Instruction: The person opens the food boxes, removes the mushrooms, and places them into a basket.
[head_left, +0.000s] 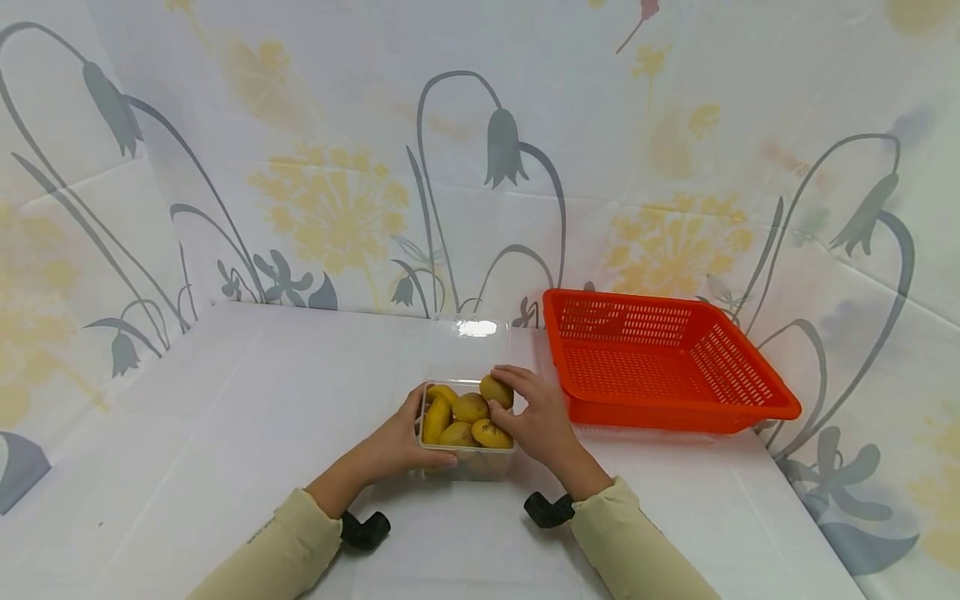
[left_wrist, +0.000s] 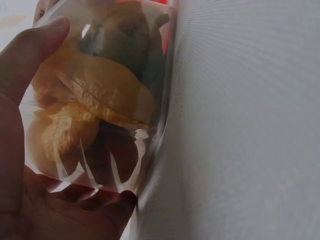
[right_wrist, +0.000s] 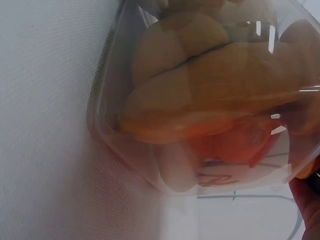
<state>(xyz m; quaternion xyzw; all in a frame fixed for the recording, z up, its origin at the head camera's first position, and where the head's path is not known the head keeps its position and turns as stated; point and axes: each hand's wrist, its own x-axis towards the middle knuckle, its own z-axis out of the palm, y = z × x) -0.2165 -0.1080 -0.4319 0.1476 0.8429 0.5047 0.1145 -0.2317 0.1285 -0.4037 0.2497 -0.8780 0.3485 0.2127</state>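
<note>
A clear plastic box (head_left: 468,467) full of yellow and brownish-yellow fruit stands on the white table, its transparent lid (head_left: 471,342) raised at the back. Around the box's left side curls the left hand (head_left: 395,446), thumb across the front; the left wrist view shows that hand (left_wrist: 65,215) on the clear wall, fruit (left_wrist: 107,90) behind it. At the back right corner the right hand (head_left: 542,417) pinches a round brownish-yellow fruit (head_left: 495,390). Through the box wall, the right wrist view shows long yellow fruit (right_wrist: 215,85) and part of the right hand (right_wrist: 311,210) at the edge.
A red perforated basket (head_left: 652,408) stands right of the box, with no contents visible. Flower-printed cloth (head_left: 480,167) hangs behind the table (head_left: 247,400). Black objects (head_left: 365,531) show beside both wrists.
</note>
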